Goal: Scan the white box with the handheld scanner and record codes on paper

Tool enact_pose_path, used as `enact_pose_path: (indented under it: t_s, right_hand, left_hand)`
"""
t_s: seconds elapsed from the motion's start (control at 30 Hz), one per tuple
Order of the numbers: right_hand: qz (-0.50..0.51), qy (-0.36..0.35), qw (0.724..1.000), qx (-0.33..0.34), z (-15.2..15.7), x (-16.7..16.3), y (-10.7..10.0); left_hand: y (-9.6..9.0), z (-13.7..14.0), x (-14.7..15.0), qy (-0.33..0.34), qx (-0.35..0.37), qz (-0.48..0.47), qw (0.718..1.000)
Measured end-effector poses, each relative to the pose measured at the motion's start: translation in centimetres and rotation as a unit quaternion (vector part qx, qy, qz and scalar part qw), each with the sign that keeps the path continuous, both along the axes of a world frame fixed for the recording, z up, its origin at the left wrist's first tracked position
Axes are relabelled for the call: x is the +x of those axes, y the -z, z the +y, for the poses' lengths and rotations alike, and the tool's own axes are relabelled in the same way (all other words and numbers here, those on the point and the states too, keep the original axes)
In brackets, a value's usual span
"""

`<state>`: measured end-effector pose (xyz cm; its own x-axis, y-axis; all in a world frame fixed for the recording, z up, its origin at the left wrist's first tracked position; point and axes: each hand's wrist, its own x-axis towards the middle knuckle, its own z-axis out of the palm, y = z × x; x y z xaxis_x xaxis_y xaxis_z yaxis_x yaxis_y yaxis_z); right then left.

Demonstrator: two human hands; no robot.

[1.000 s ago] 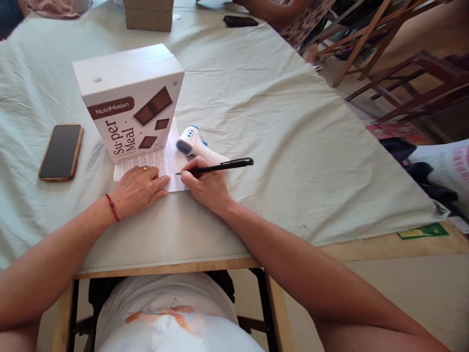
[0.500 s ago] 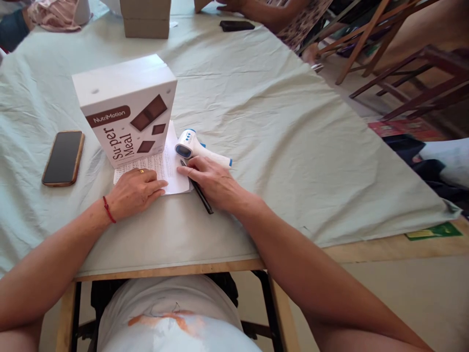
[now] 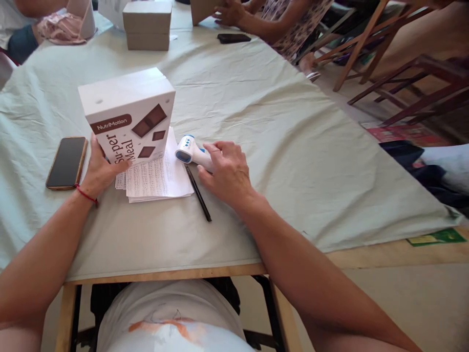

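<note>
My left hand (image 3: 99,168) grips the lower left corner of a white NutriMotion box (image 3: 144,127), thumb on the printed front and the other fingers partly hidden behind its side. The box stands upright over the back of a stack of printed papers (image 3: 157,182). My right hand (image 3: 230,171) is closed over the handle of a white and blue infrared thermometer (image 3: 187,149), which lies on the table with its head toward the box; the fingers cover most of the handle. A black pen (image 3: 200,195) lies loose between the papers and my right hand.
A phone in a wooden-edged case (image 3: 66,163) lies left of the box. At the far side are a brown carton (image 3: 148,36), a dark phone (image 3: 233,38) and another person's hands (image 3: 232,13) at a cardboard piece. A wrinkled pale cloth (image 3: 293,161) covers the table.
My left hand has moved off the papers to the box's left side. My right hand has let go of the pen and moved onto the thermometer's handle.
</note>
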<state>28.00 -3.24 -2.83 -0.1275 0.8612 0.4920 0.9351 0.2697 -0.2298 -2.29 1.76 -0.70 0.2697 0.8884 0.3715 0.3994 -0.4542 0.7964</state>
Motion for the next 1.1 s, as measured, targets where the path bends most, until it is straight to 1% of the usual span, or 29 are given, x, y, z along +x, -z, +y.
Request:
enact_pose_path:
  t_s: [0.07, 0.13, 0.2, 0.27, 0.3, 0.37, 0.4, 0.43, 0.47, 0.53, 0.6, 0.63, 0.67, 0.7, 0.8, 0.93, 1.1]
  right_hand:
    - [-0.032, 0.027, 0.998, -0.047, 0.4, 0.0, 0.2]
    - [-0.05, 0.025, 0.995, -0.087, 0.8, -0.2, 0.5]
    - [-0.042, 0.029, 0.992, -0.115, 1.1, -0.3, 0.6]
    - [0.007, 0.039, 0.99, -0.133, 1.3, -0.4, 0.4]
    - [0.051, 0.04, 0.989, -0.135, 1.2, -0.4, 0.1]
    - [0.175, 0.026, 0.977, -0.115, 0.8, -0.6, -0.8]
    - [0.25, 0.012, 0.963, -0.1, 0.5, -0.7, -1.4]
    - [0.325, -0.005, 0.941, -0.089, 0.0, -0.9, -1.9]
    - [0.397, -0.024, 0.913, -0.091, -0.5, -1.1, -2.5]
    - [0.505, -0.078, 0.848, -0.142, -1.5, -1.9, -3.3]
    - [0.564, -0.134, 0.784, -0.22, -2.4, -2.8, -3.6]
    - [0.576, -0.156, 0.761, -0.255, -2.7, -3.3, -3.7]
    - [0.579, -0.173, 0.744, -0.284, -2.9, -3.8, -3.6]
    - [0.577, -0.184, 0.736, -0.301, -2.9, -4.3, -3.5]
    - [0.56, -0.198, 0.737, -0.323, -2.8, -5.1, -3.1]
    - [0.539, -0.195, 0.742, -0.347, -2.6, -5.3, -3.0]
    - [0.521, -0.191, 0.757, -0.343, -2.8, -5.3, -3.0]
  left_hand:
    - [0.6, 0.5, -0.2, -0.038, -0.035, -0.065, 0.997]
    - [0.5, 0.5, -0.2, -0.057, -0.03, -0.072, 0.995]
    - [0.0, 0.2, -0.1, -0.07, -0.028, -0.077, 0.994]
    - [-0.6, -0.1, 0.1, -0.089, -0.035, -0.077, 0.992]
    - [-0.9, -0.3, 0.3, -0.1, -0.039, -0.078, 0.991]
    - [-1.3, -0.7, 0.7, -0.114, -0.046, -0.082, 0.989]
    - [-1.5, -0.9, 0.9, -0.115, -0.054, -0.085, 0.988]
    - [-1.6, -1.2, 1.1, -0.111, -0.066, -0.088, 0.988]
    - [-1.6, -1.4, 1.3, -0.105, -0.081, -0.09, 0.987]
    - [-1.6, -1.7, 1.7, -0.083, -0.111, -0.094, 0.986]
    - [-1.6, -2.0, 1.9, -0.064, -0.121, -0.091, 0.986]
    - [-1.6, -2.0, 2.0, -0.061, -0.117, -0.083, 0.988]
    - [-1.7, -2.1, 2.0, -0.062, -0.111, -0.075, 0.989]
    - [-1.7, -2.1, 2.0, -0.061, -0.106, -0.067, 0.99]
    - [-1.7, -2.2, 1.9, -0.044, -0.096, -0.054, 0.993]
    - [-1.7, -2.1, 1.8, -0.033, -0.084, -0.032, 0.995]
    - [-1.8, -2.0, 1.8, -0.012, -0.093, -0.044, 0.995]
